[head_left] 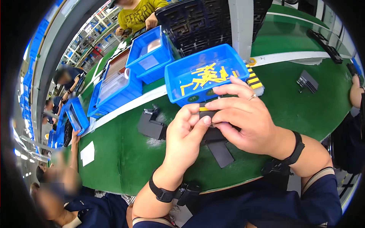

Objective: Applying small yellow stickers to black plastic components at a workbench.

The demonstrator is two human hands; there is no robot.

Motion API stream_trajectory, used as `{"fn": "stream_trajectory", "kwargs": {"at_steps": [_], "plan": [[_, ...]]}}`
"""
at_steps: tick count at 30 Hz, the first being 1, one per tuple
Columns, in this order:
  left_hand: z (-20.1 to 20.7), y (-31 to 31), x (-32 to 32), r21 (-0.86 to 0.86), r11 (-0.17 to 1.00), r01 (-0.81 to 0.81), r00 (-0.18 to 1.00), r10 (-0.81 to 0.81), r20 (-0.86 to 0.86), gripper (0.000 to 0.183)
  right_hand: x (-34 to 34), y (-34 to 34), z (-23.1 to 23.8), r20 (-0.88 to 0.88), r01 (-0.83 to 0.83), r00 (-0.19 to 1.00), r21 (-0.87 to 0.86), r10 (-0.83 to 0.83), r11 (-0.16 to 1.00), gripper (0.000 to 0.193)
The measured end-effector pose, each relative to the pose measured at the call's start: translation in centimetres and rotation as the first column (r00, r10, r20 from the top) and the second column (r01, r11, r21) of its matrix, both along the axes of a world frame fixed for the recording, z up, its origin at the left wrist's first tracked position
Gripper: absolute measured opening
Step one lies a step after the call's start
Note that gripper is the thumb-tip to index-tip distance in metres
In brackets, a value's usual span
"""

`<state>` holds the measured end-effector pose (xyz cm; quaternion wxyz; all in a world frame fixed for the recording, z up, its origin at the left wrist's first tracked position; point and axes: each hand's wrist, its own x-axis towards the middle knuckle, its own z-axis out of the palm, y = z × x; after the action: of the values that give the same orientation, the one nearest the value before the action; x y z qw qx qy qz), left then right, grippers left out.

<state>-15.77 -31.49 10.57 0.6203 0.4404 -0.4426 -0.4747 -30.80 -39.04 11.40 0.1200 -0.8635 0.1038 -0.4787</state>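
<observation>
Close in front of me, a small dark flat part (pixel 206 114) with a yellow strip (pixel 204 109) along its far edge is between my two hands. My left hand (pixel 182 138) pinches the part with thumb and forefinger at its left side. From the right, my right hand (pixel 249 119) closes its thumb and fingers on the same part, covering much of it. Beneath the hands, a dark rectangular plate (pixel 221 154) sticks out toward me over the green table. Just beyond my fingers stands a blue bin (pixel 172 93) holding many loose yellow strips (pixel 207 78).
Stacked dark plates (pixel 151 126) lie left of my hands, and more dark plates (pixel 307 81) lie far right. Blue bins (pixel 131 89) line the back left. A grey post (pixel 242 26) rises behind the yellow-strip bin. Other people work at left, at the back and at the right edge.
</observation>
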Motion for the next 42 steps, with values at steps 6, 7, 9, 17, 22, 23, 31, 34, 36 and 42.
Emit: {"fn": "stream_trajectory", "kwargs": {"at_steps": [6,7,9,17,22,23,31,34,36,42], "plan": [[-0.7,0.1,-0.4,-0.087,0.992,-0.087,0.879,0.117,0.461,0.029,-0.7,-0.5,-0.3,0.002,0.051,0.999,0.054,-0.051,0.997,0.015],[-0.6,0.2,-0.7,-0.084,0.993,-0.084,0.881,0.113,0.459,0.029,-0.7,-0.6,-0.4,0.021,0.0,1.0,0.108,-0.003,0.994,0.015],[-0.3,0.4,-1.2,-0.18,0.978,-0.105,0.806,0.19,0.56,0.033,-0.5,-0.8,-0.5,0.04,-0.09,0.996,0.18,0.084,0.98,0.015],[-0.1,-0.1,-0.5,-0.033,0.999,0.015,0.996,-0.012,0.093,0.023,-0.6,-1.1,-0.2,0.163,0.086,0.979,0.194,-0.119,0.977,0.008],[-0.1,0.1,-0.8,-0.031,0.999,-0.016,0.99,0.02,0.136,0.023,-0.5,-0.8,-0.2,0.131,-0.055,0.991,0.508,-0.014,0.86,0.007],[-0.2,0.2,-0.9,-0.029,0.998,-0.053,0.985,0.058,0.163,0.023,-0.5,-0.8,-0.4,0.131,-0.054,0.991,0.508,-0.015,0.86,0.007],[-0.5,0.2,-1.6,-0.128,0.972,-0.196,0.816,0.235,0.529,0.023,-0.2,-0.9,-1.4,0.025,0.109,0.993,0.081,-0.111,0.991,0.009],[-0.3,0.0,-1.1,-0.048,0.967,-0.252,0.822,0.24,0.517,0.021,-0.2,-1.1,-0.9,0.031,0.03,0.999,0.066,-0.032,0.997,0.011],[-0.4,-0.5,-0.6,0.02,0.983,-0.184,0.96,0.176,0.219,0.019,-0.7,-2.7,-0.3,0.154,0.259,0.958,-0.11,-0.241,0.96,0.012],[-0.1,0.1,-0.5,0.032,0.998,-0.059,0.989,0.054,0.135,0.021,-1.2,-4.4,-0.2,-0.039,0.399,0.913,-0.137,-0.407,0.907,0.028]]}}
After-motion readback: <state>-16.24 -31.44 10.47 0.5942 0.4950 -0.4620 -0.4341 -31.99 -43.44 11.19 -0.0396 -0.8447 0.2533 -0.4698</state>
